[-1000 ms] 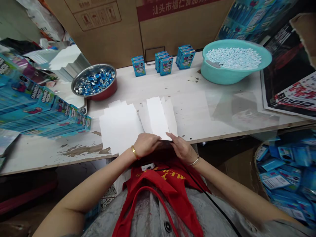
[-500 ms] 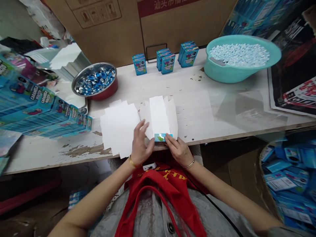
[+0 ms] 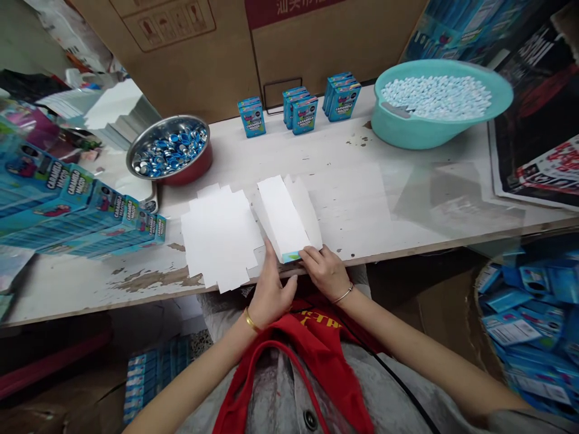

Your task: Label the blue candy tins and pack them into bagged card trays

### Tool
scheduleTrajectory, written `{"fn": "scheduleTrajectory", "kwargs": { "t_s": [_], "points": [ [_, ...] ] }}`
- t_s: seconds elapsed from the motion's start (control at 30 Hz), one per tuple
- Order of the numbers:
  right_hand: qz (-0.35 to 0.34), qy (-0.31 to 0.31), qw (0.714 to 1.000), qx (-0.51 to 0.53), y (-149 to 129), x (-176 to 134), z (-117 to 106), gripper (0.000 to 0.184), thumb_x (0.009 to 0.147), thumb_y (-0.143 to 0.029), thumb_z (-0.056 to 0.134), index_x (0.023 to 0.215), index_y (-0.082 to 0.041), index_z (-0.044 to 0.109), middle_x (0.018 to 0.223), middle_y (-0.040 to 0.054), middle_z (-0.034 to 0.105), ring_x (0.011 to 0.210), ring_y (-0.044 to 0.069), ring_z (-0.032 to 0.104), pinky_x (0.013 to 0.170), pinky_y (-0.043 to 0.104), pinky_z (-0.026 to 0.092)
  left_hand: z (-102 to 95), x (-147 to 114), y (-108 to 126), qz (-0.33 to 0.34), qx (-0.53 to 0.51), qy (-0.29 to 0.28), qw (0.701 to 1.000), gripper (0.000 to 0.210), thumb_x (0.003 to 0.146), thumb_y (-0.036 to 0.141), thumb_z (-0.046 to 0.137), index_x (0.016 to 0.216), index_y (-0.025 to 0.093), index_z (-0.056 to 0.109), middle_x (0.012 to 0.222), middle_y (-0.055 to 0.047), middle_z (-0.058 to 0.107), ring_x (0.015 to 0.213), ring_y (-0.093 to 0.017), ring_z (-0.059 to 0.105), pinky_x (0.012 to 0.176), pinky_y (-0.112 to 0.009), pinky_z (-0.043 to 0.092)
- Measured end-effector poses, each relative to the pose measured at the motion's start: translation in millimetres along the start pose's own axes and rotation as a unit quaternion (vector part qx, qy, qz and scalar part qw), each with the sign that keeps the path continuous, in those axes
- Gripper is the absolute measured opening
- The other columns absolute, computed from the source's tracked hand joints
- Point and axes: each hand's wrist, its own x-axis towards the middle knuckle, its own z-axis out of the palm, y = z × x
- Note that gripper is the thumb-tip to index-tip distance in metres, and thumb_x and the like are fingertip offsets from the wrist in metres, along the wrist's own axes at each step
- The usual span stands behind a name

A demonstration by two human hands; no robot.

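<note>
A partly folded white carton lies tilted near the table's front edge, with a blue printed strip along its near end. My right hand pinches that near end at its right corner, fingers on top. My left hand is beside the carton's lower left edge, its fingers stretched out and its thumb apart, holding nothing. Whether its fingertips touch the carton I cannot tell. Left of the carton lie flat white card blanks with notched edges.
A steel bowl of blue-silver pieces stands back left, near stacked blue boxes. Small blue packs stand along a large cardboard box. A turquoise basin of pale tablets is back right. Lower right, a carton holds blue packages.
The carton has turned, its far end swinging left. My left hand has drawn down toward me, its fingers straighter. The right hand stays on the near end.
</note>
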Motion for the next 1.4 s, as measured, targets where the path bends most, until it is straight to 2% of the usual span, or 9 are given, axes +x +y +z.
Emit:
{"fn": "scheduleTrajectory", "kwargs": {
  "t_s": [0.1, 0.23, 0.37, 0.57, 0.67, 0.8, 1.03, 1.17, 1.4],
  "points": [
    [0.003, -0.019, 1.000, -0.005, -1.5, 5.6, -3.1, 0.025, 0.097, -0.024, 0.042, 0.094, -0.019, 0.067, 0.091, 0.0070, 0.064, 0.076, 0.020, 0.044, 0.059, 0.031, 0.032, -17.5, 20.7, 14.4, 0.075, 0.169, -0.030, 0.982, 0.085, 0.086, 0.011, 0.046, 0.151, 0.015, -0.009, 0.152, -0.022, 0.028, 0.139, -0.030, 0.034, 0.111, -0.048, 0.034],
    [0.009, -0.004, 1.000, -0.007, -1.0, 6.7, -0.7, 0.024, 0.094, -0.011, 0.042, 0.092, -0.018, 0.065, 0.084, 0.0073, 0.059, 0.072, 0.019, 0.042, 0.057, 0.031, 0.030, -18.4, 44.7, 24.7, 0.089, 0.315, -0.247, 0.912, 0.068, 0.087, 0.004, 0.038, 0.149, 0.008, 0.010, 0.103, -0.013, 0.069, 0.097, -0.022, 0.066, 0.092, -0.039, 0.049],
    [-0.004, 0.026, 1.000, 0.005, 0.1, 4.9, 4.1, 0.024, 0.092, -0.008, 0.042, 0.091, -0.016, 0.064, 0.081, 0.0076, 0.057, 0.073, 0.020, 0.044, 0.055, 0.030, 0.034, -12.3, 53.8, 24.4, 0.095, 0.375, -0.283, 0.877, 0.046, 0.090, 0.006, 0.036, 0.136, 0.005, 0.035, 0.092, -0.011, 0.070, 0.090, -0.020, 0.067, 0.100, -0.040, 0.043],
    [-0.008, 0.105, 0.990, 0.097, 4.0, 2.4, 11.9, 0.019, 0.091, -0.010, 0.044, 0.106, -0.014, 0.055, 0.100, 0.0118, 0.061, 0.084, 0.021, 0.055, 0.065, 0.031, 0.049, -6.3, 81.3, 29.3, -0.006, 0.394, -0.337, 0.855, 0.025, 0.088, 0.030, 0.050, 0.103, 0.013, 0.061, 0.089, -0.013, 0.070, 0.086, -0.027, 0.068, 0.071, -0.035, 0.051],
    [-0.003, 0.177, 0.969, 0.171, 5.3, 0.0, 14.2, 0.052, 0.091, -0.014, 0.048, 0.139, -0.021, 0.028, 0.143, 0.0184, 0.038, 0.116, 0.025, 0.052, 0.078, 0.036, 0.055, -7.1, 102.3, 30.9, -0.033, 0.369, -0.405, 0.836, 0.027, 0.081, 0.036, 0.059, 0.097, 0.016, 0.067, 0.093, -0.011, 0.070, 0.088, -0.026, 0.067, 0.071, -0.033, 0.050],
    [0.074, 0.189, 0.953, 0.224, 1.7, -0.7, 12.6, 0.093, 0.090, -0.022, 0.054, 0.148, -0.028, -0.018, 0.157, 0.0198, 0.008, 0.143, 0.031, 0.022, 0.096, 0.050, 0.049, -8.0, 121.7, 27.3, -0.060, 0.329, -0.492, 0.804, 0.019, 0.077, 0.032, 0.062, 0.085, 0.019, 0.071, 0.077, -0.005, 0.069, 0.076, -0.019, 0.063, 0.072, -0.030, 0.047],
    [0.170, 0.048, 0.904, 0.390, 9.0, 7.8, 5.5, 0.104, 0.087, -0.030, 0.058, 0.146, -0.020, -0.027, 0.157, 0.0189, 0.016, 0.144, 0.025, 0.022, 0.112, 0.047, 0.034, -5.5, 142.9, 10.6, -0.082, 0.269, -0.580, 0.764, 0.017, 0.069, 0.023, 0.067, 0.084, 0.018, 0.073, 0.067, 0.002, 0.065, 0.065, -0.014, 0.055, 0.067, -0.026, 0.043],
    [0.162, -0.008, 0.884, 0.438, 38.3, 25.9, -6.8, 0.081, 0.089, -0.030, 0.051, 0.153, -0.018, 0.003, 0.154, 0.0145, 0.030, 0.140, 0.023, 0.034, 0.110, 0.041, 0.037, 3.5, 130.3, 21.2, -0.049, 0.274, -0.533, 0.799, 0.018, 0.074, 0.022, 0.064, 0.088, 0.014, 0.072, 0.075, -0.002, 0.068, 0.069, -0.016, 0.059, 0.065, -0.026, 0.045],
    [0.143, -0.178, 0.956, 0.187, 83.2, 43.6, -43.7, 0.063, 0.086, -0.008, 0.037, 0.147, -0.022, 0.032, 0.129, 0.0088, 0.061, 0.106, 0.023, 0.062, 0.084, 0.034, 0.050, -7.1, 141.6, 39.0, 0.168, 0.160, -0.362, 0.903, 0.032, 0.090, 0.029, 0.053, 0.116, 0.014, 0.062, 0.116, -0.011, 0.066, 0.104, -0.019, 0.061, 0.091, -0.031, 0.047]
  ]
}}
